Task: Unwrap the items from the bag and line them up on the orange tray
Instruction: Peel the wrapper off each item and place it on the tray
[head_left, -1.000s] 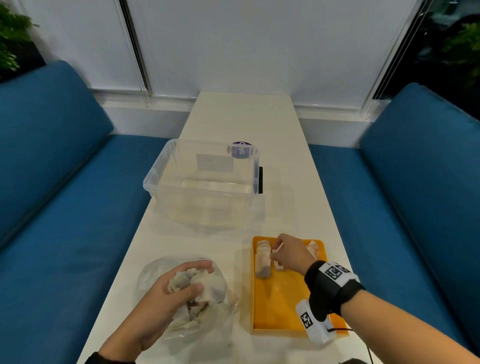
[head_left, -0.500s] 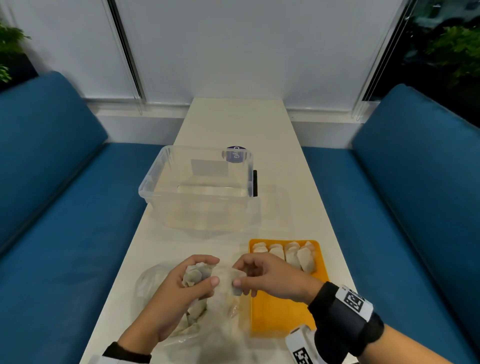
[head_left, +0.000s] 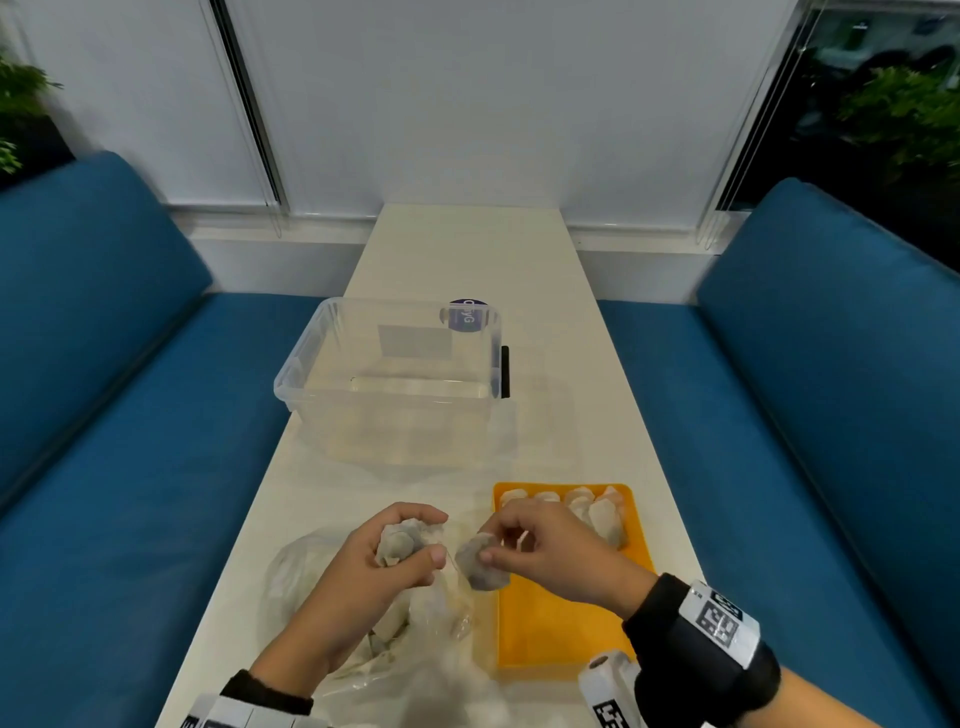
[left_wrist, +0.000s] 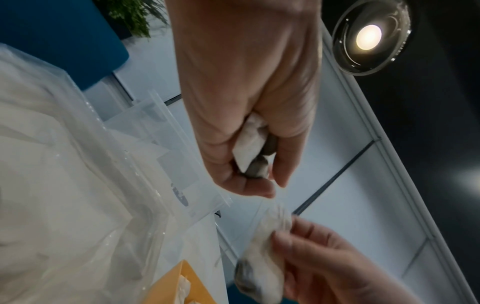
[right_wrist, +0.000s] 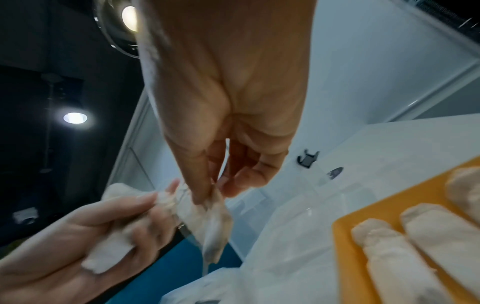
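Note:
My left hand (head_left: 431, 540) grips a bundle of small white wrapped packets (head_left: 397, 543) above the clear plastic bag (head_left: 306, 571). In the left wrist view the bundle (left_wrist: 250, 148) sits inside the curled fingers. My right hand (head_left: 488, 540) pinches one greyish packet (head_left: 480, 566) by its upper end, between thumb and fingers, just right of the left hand. That packet (right_wrist: 215, 222) hangs down in the right wrist view. The orange tray (head_left: 561, 623) lies below the right hand. Several unwrapped items (head_left: 587, 506) lie in a row along its far edge.
A clear plastic tub (head_left: 389, 374) stands further along the white table (head_left: 467, 249). Blue sofa seats run along both sides of the table. The near half of the tray is bare orange. More packets lie in the bag by my left wrist.
My right hand left the row on the tray, came over to the left hand and took hold of one packet. It now holds that packet slightly apart from the bundle.

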